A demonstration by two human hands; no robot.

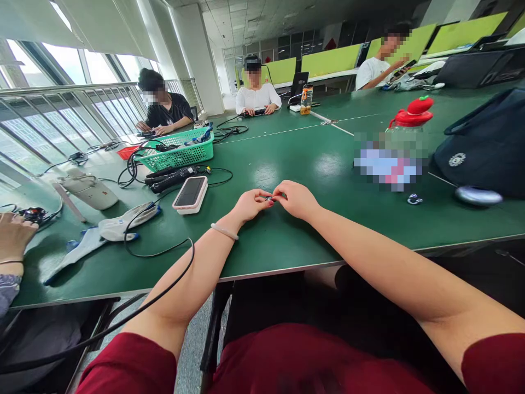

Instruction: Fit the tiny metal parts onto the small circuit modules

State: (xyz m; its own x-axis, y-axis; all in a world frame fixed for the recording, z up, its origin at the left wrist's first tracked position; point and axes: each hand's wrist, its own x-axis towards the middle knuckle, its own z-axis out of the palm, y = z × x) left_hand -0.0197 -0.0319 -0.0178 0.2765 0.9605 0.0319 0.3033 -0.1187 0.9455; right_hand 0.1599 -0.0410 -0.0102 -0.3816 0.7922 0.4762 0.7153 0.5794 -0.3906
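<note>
Above the green table point(287, 246), my left hand point(251, 207) and my right hand point(298, 199) meet at the fingertips. Between them is a tiny dark and whitish piece point(269, 199), too small to name. The left thumb and fingers pinch at it from one side, and the right fingers close toward it from the other, partly hiding it. A pale bracelet point(225, 231) circles my left wrist. Nearest to my left hand lies a phone-like device point(191, 194) with a dark panel and pinkish-white rim.
Left are work gloves point(118, 224), a loose black cable point(159, 256), a green basket point(180, 153) and a grey-white bottle point(88, 189). Right are a red-lidded bottle point(410, 117), a small trinket point(414, 199), a silvery oval object point(478, 196) and a dark bag point(484, 148). Several people sit around.
</note>
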